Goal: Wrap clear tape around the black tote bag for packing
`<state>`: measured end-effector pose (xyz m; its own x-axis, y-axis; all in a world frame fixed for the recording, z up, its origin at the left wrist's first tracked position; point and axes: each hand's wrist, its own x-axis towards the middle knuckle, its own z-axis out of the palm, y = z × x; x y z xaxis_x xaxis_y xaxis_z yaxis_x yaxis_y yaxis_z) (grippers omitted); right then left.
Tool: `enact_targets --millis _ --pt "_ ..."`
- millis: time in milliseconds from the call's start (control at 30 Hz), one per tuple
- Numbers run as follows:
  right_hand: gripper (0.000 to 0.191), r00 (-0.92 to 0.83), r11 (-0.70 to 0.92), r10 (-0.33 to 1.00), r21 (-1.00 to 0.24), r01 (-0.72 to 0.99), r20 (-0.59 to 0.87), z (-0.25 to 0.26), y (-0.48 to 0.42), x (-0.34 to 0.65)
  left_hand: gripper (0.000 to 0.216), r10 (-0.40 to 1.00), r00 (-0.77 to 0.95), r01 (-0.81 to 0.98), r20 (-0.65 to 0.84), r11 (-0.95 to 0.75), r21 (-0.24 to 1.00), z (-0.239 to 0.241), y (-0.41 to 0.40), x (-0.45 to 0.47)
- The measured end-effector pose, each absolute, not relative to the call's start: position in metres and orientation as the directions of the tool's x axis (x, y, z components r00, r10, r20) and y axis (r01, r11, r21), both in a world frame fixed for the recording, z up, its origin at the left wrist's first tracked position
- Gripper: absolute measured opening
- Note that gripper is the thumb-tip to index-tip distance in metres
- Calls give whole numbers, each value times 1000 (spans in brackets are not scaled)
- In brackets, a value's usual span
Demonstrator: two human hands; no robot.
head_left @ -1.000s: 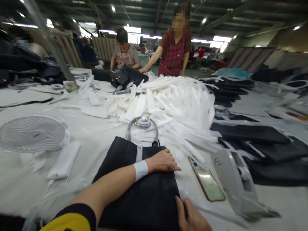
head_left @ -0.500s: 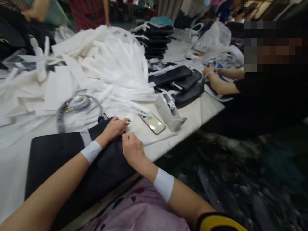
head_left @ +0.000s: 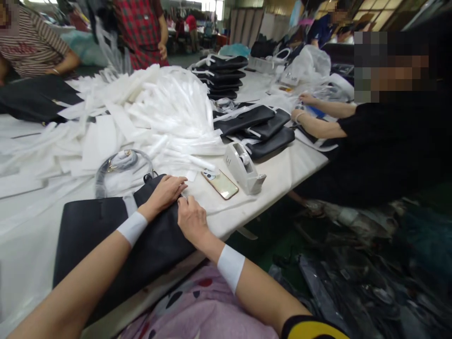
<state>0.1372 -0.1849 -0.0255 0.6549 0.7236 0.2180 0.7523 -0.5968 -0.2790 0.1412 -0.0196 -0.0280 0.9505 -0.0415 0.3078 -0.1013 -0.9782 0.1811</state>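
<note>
Lying flat at the near edge of the counter point(head_left: 282, 174), a black bag point(head_left: 106, 235), its top corner turned toward the phone. Resting palm-down on that corner, the left hand point(head_left: 165, 190), grip spread and pressing, not pinching. Meeting it from the near side, the right hand point(head_left: 190, 219), fingers curled against the same corner; whether anything is caught between them, impossible to tell.

Looking soft and pliable, this bag: smooth dark panels, probably a little slick, sagging if lifted by one edge. Judging by that, best taken by the stiffer seam at the corner, or by the clear-wrapped ring handle point(head_left: 122, 169) lying just beyond the top edge; light enough for one hand, likely.

Sitting just past the hands, a gold phone point(head_left: 220, 184), face-down, and beside it a grey tape dispenser point(head_left: 243, 168). Spreading further back, a heap of white foam sleeves point(head_left: 169, 113). Lying beyond the dispenser, more black bags point(head_left: 257, 129), with a further stack point(head_left: 226, 75) behind. Working at the right edge, a person in black, hand point(head_left: 296, 115) among wrappings. Standing and sitting at the far side, two other people.
</note>
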Motion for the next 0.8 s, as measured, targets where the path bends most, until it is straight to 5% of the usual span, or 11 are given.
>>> enact_targets --millis 133,300,633,800 --pt "25 647 -584 738 -297 756 195 -29 -186 139 39 59 917 -68 394 -952 299 -12 -46 121" --pt "21 651 -549 723 -378 746 234 -32 -187 141 49 187 929 29 319 -897 441 -24 -75 92" --pt "18 663 -593 694 -301 747 280 -30 -184 140 55 224 934 25 279 -819 574 -54 -70 91" --pt "18 657 -622 684 -218 752 315 -41 -180 144 56 210 917 5 339 -855 519 -45 -60 100"
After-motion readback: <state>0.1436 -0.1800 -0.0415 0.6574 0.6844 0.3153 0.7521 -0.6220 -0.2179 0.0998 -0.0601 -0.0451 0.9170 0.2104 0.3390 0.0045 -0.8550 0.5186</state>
